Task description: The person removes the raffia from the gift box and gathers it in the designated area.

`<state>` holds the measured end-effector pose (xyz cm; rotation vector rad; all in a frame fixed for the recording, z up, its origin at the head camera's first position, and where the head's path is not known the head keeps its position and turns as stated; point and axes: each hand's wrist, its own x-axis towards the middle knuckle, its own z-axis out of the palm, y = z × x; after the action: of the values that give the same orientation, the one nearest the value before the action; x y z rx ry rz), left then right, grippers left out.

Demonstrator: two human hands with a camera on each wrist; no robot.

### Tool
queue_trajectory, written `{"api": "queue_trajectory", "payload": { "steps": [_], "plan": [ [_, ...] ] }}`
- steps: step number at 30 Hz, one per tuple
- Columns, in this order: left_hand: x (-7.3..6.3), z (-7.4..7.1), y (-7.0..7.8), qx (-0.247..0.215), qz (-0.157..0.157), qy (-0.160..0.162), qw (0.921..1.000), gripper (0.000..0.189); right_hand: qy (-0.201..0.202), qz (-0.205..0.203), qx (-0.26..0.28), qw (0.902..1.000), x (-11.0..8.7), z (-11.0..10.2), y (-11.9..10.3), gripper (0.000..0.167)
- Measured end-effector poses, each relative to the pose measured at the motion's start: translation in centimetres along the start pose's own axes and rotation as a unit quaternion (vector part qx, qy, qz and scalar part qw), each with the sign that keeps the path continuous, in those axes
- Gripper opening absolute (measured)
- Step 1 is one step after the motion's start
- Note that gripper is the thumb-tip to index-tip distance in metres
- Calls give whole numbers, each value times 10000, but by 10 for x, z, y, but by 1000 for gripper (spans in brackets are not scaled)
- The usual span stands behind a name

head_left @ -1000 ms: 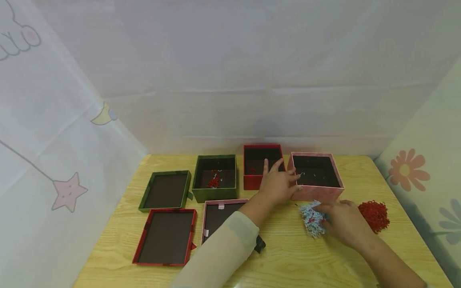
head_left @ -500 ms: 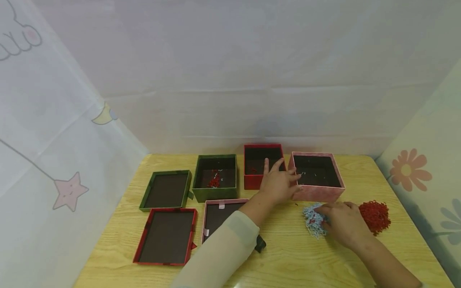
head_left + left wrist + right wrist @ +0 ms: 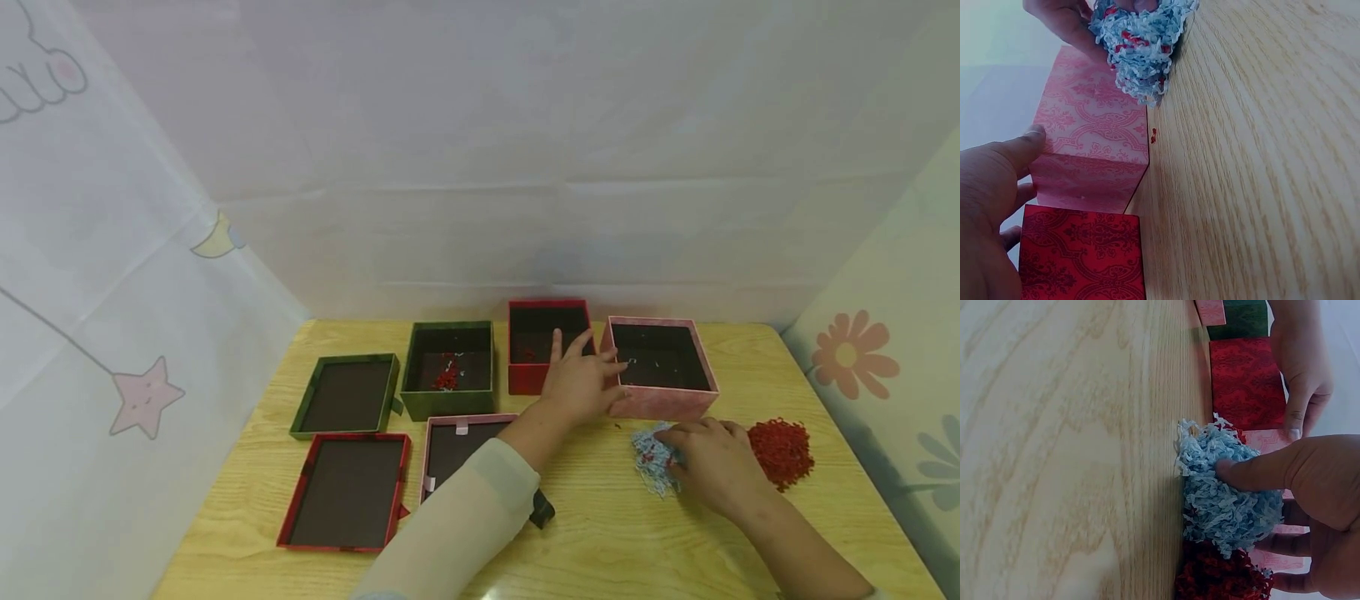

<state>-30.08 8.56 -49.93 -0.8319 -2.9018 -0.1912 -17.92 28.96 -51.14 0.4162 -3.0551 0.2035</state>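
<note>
A clump of light-blue shredded paper [image 3: 654, 458], flecked with red shreds, lies on the table in front of the pink box [image 3: 660, 403]. My right hand [image 3: 720, 467] grips it; in the right wrist view the thumb [image 3: 1254, 474] presses into the blue shreds. Spread fingers of my left hand [image 3: 577, 387] reach over the near corner of the red box [image 3: 527, 380] and the pink box's left side. In the left wrist view its thumb [image 3: 1034, 139] touches the pink box. Beside my right hand sits a pile of red shredded paper [image 3: 780, 454].
A green box [image 3: 450, 406] at the left holds a few red and pale shreds. Green [image 3: 348, 396], red [image 3: 348, 496] and pink [image 3: 450, 450] lids lie inside-up at the left; my left sleeve partly covers the pink one. A dark ribbon [image 3: 542, 508] shows beside it.
The blue clump and my right hand have shifted slightly right, mostly with a small shift of the whole view. My left hand stays at the boxes.
</note>
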Motion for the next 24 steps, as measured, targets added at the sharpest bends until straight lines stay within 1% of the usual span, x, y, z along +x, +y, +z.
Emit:
{"api": "queue_trajectory", "payload": {
  "steps": [6, 11, 13, 16, 21, 24],
  "plan": [
    [-3, 1, 0, -43, 53, 111, 9999, 50, -95, 61, 181, 9998, -1, -2, -1, 55],
    [-5, -1, -3, -336, 124, 223, 9991, 53, -119, 59, 312, 9994, 0, -12, -2, 65],
    [-7, -4, -5, -518, 132, 251, 9983, 54, -86, 63, 372, 9993, 1, -16, -2, 67],
    [-10, -8, -9, -748, 155, 281, 9967, 56, -30, 53, 476, 9988, 1, -20, -1, 67],
    [-20, -18, -18, -1187, 222, 273, 9923, 60, 166, -96, 606, 9980, 2, -26, 0, 64],
    [-25, -25, -23, -1268, 230, 302, 9912, 62, 254, -147, 744, 9968, 3, -31, -1, 61]
  ]
}}
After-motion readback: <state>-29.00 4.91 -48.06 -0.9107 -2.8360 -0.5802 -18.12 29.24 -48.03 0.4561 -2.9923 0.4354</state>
